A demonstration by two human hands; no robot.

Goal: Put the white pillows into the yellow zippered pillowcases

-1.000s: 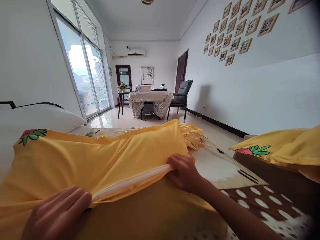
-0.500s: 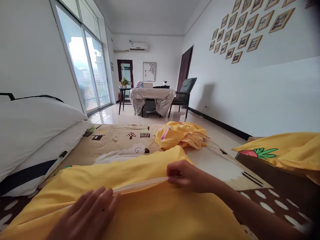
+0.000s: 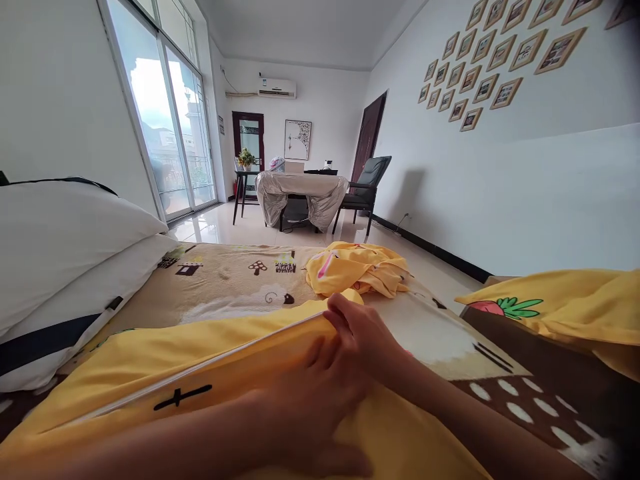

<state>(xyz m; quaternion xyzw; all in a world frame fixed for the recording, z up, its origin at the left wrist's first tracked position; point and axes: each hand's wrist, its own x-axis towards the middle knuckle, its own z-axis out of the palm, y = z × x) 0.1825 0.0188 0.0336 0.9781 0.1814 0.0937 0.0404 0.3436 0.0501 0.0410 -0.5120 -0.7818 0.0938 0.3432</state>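
A yellow duvet cover [image 3: 165, 347] lies spread over the bed in front of me, with a long thin white strip like a zip [image 3: 210, 363] running along its edge. My right hand [image 3: 357, 333] pinches the cover at the far right end of this strip and holds the edge raised and taut. My left hand [image 3: 325, 393] reaches across just below it, blurred, its thumb spread away from the fingers; the fingertips lie close to my right hand and are partly hidden. A black printed mark [image 3: 183, 397] shows on the cover above my left forearm.
A bunched yellow cloth [image 3: 360, 268] lies at the bed's far end on the patterned beige sheet [image 3: 225, 273]. White pillows [image 3: 75, 247] are stacked at left. Another yellow cloth with a radish print [image 3: 560, 300] lies at right. Beyond stand a covered table [image 3: 305, 183] and a black chair [image 3: 370, 187].
My left hand has left the cover at lower left and crossed to the right, beside my right hand. My right hand has risen slightly, and the white strip now runs straight, with the black mark exposed.
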